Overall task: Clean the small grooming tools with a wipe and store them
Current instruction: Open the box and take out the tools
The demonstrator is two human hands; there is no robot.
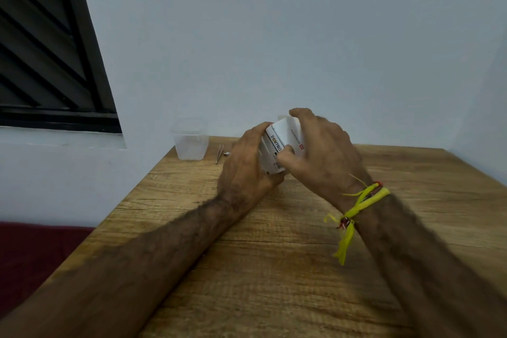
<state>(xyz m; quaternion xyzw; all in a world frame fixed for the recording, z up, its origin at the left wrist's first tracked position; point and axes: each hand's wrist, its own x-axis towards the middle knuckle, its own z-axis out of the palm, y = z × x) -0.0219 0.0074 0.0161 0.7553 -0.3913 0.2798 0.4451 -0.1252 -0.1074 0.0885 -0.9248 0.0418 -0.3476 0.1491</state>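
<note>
Looking past the hands, I see tweezers (219, 154) lying on the table (274, 269) at its far left, a small metal piece (226, 153) just beside them; my left hand (247, 162) partly blocks that spot. The table is wood-grained and pushed against a pale wall (274, 35); a dark louvred window (41, 49) sits far left, a red surface (27, 252) near left. A clear tub (190, 139) stands left of the tweezers; I can't tell what's inside. Both hands grip a white box (279, 145) above the table, left fingers curled round its left side, right hand (321, 153) clamped over its top, a yellow band (356, 206) on that wrist.
</note>
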